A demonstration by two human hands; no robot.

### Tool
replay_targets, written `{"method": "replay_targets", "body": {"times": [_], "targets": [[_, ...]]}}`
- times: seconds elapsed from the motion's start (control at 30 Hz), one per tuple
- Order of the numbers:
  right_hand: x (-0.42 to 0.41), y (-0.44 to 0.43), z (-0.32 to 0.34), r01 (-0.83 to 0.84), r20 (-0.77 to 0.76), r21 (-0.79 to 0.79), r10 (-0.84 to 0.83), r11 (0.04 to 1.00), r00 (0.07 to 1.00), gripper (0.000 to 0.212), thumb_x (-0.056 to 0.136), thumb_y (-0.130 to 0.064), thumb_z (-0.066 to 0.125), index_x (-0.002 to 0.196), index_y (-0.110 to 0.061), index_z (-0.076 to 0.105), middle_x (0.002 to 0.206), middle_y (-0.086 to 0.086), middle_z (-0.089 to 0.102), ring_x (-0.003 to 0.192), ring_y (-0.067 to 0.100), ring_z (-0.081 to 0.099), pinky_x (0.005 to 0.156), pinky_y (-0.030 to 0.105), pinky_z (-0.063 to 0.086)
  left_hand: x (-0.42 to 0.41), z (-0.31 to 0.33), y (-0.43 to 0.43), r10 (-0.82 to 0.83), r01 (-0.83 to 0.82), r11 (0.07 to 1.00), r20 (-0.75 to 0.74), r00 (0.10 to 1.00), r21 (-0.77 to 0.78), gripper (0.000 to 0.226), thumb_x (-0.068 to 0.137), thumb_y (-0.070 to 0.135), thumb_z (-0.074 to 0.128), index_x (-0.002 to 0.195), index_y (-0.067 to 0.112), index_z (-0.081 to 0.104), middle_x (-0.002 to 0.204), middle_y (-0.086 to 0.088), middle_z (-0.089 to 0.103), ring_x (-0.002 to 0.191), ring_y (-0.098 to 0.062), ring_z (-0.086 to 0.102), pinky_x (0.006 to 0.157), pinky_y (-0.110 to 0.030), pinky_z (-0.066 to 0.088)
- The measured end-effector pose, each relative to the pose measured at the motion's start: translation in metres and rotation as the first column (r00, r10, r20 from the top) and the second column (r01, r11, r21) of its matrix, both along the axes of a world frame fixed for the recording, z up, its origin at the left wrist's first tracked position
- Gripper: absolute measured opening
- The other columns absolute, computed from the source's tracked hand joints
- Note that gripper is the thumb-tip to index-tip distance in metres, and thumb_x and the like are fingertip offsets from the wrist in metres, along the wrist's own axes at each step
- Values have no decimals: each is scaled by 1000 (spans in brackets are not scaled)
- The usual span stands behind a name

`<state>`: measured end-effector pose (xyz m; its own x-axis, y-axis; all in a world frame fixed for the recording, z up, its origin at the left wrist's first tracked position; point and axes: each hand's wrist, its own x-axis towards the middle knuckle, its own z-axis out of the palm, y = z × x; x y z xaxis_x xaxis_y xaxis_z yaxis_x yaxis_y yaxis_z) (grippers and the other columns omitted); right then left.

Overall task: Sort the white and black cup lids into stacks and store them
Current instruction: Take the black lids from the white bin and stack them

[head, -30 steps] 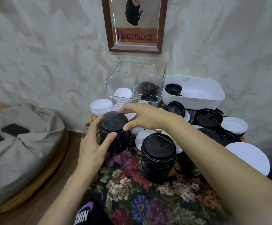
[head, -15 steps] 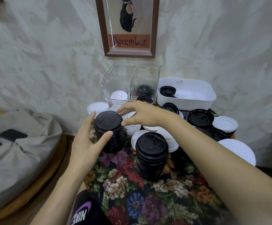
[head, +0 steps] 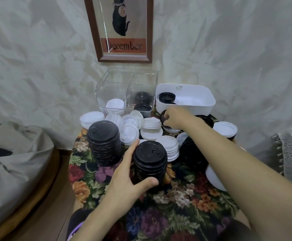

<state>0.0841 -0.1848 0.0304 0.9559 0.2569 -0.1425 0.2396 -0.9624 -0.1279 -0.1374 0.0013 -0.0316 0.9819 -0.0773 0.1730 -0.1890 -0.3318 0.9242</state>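
A: Left hand?
B: Your left hand point(head: 124, 178) wraps the tall stack of black plastic cup lids point(head: 149, 160), frame centre.
A: Right?
B: Your right hand point(head: 174, 119) pinches a single black plastic lid point(head: 162, 119), upper centre, beside the white rectangular plastic tub point(head: 199, 106).

Right hand point(head: 175, 119) covers most of a black lid point(head: 163, 117). Forearm point(head: 232, 164) hides part of black pile point(head: 191, 153). Wall picture point(head: 122, 30) cropped at top.

The black lids point(head: 149, 153) look matt plastic, the tablecloth point(head: 185, 193) woven cloth, the clear bin point(head: 107, 91) glossy plastic
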Motion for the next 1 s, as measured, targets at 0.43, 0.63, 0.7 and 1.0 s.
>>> {"method": "replay_targets", "body": {"times": [0.43,0.63,0.7,1.0], "targets": [[-4,4,-18,97,22,201,-103,975,994,20,97,-11,52,77,-14,49,76,5,54,76,29,50,62,35,39,16,2,1,-14,14,999,6,1000,-45,82,67,60,84,137,64,40,136,37,56,129,10,52,105,-21,39],[-52,-1,20,241,-235,884,-65,401,970,8,107,-16,49,106,-14,57,114,16,65,89,25,70,85,45,63,16,0,4,-39,39,998,-12,999,-47,83,70,62,83,140,62,37,138,33,56,130,7,54,106,-25,40],[-76,-9,29,280,-295,940,51,194,954,16,106,-12,51,115,-18,62,124,18,61,91,25,69,78,39,63,16,0,5,-52,51,996,-12,999,-70,83,72,66,82,142,57,38,139,28,58,132,1,55,108,-32,42],[-133,-25,29,330,-342,940,307,92,888,50,85,-24,74,134,-20,64,124,14,71,98,18,68,71,26,58,20,5,-1,-17,22,995,45,999,-96,73,79,67,70,144,47,43,139,33,56,132,6,52,103,-16,42]]}}
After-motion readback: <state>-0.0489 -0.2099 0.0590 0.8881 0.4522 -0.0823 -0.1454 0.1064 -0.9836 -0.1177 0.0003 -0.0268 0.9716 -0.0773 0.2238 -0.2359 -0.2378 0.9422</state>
